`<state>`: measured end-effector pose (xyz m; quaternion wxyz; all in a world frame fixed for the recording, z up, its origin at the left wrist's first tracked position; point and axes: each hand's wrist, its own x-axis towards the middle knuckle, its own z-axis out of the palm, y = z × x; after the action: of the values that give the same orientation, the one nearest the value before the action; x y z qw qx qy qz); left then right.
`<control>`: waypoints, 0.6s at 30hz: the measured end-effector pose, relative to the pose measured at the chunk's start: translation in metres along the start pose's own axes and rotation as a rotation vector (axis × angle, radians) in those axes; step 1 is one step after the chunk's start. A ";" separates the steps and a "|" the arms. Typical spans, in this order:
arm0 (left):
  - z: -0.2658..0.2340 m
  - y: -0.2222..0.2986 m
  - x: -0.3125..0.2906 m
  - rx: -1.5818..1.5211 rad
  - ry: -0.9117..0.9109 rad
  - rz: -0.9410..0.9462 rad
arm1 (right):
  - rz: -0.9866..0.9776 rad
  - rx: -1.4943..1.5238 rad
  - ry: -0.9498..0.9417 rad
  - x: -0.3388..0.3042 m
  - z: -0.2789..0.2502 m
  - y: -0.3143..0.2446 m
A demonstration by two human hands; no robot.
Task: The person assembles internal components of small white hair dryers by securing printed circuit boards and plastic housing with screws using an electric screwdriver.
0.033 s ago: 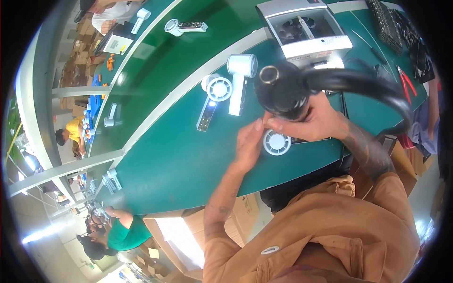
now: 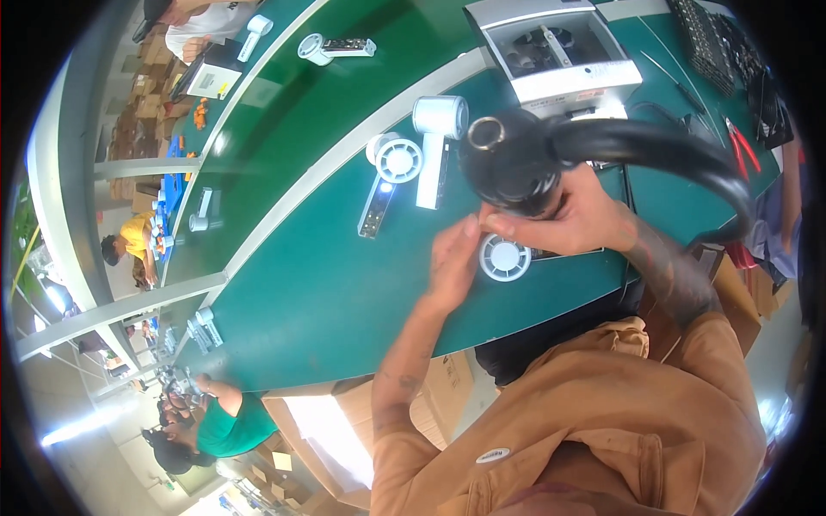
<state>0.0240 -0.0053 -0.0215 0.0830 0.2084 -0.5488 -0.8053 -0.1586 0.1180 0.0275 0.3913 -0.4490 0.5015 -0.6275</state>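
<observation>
A black electric screwdriver (image 2: 508, 168), seen from its top end with a metal ring and thick curved cable, stands upright in my right hand (image 2: 594, 219). That hand's fingers wrap its lower part; the tip is hidden. My left hand (image 2: 453, 262) has its fingers pressed together and meets the right fingertips; whatever it pinches is too small to make out. Just beneath the hands lies a handheld fan with a white spoked round head (image 2: 505, 258), its handle mostly covered by my right hand. To the left lie another opened fan (image 2: 399, 162) and a pale blue one (image 2: 440, 118).
A white-grey box-shaped machine (image 2: 564, 64) stands at the back. Red-handled pliers (image 2: 742, 148) and a thin screwdriver (image 2: 675, 73) lie at the right. Beyond a pale rail, a green belt (image 2: 284, 146) carries more fans. Cardboard boxes (image 2: 353, 430) stand below the table; co-workers sit farther left.
</observation>
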 end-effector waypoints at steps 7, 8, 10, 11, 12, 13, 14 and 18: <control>-0.002 -0.003 0.002 -0.016 -0.020 0.021 | -0.107 -0.108 0.011 0.004 0.000 0.018; 0.000 -0.002 0.003 -0.018 -0.023 0.017 | -0.110 -0.119 -0.032 0.006 -0.003 0.020; -0.001 -0.002 0.001 -0.024 -0.018 0.010 | -0.080 -0.120 -0.037 0.004 -0.002 0.008; -0.003 -0.002 0.000 -0.023 -0.035 0.000 | 0.041 -0.083 -0.031 0.004 -0.001 -0.004; -0.006 -0.002 -0.004 -0.018 -0.042 -0.012 | 0.160 -0.037 -0.033 0.005 0.003 -0.007; -0.010 -0.015 -0.007 0.061 0.036 0.028 | -0.079 -0.316 -0.115 0.009 -0.003 0.005; -0.014 -0.027 -0.010 0.140 0.116 0.068 | -0.074 -0.141 -0.123 0.005 -0.004 0.008; -0.007 -0.014 -0.004 0.104 0.153 0.035 | -0.067 -0.126 -0.095 0.004 0.001 0.009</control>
<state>0.0319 -0.0045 -0.0358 0.1280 0.2636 -0.5854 -0.7559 -0.1587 0.1126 0.0198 0.3645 -0.5185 0.5057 -0.5852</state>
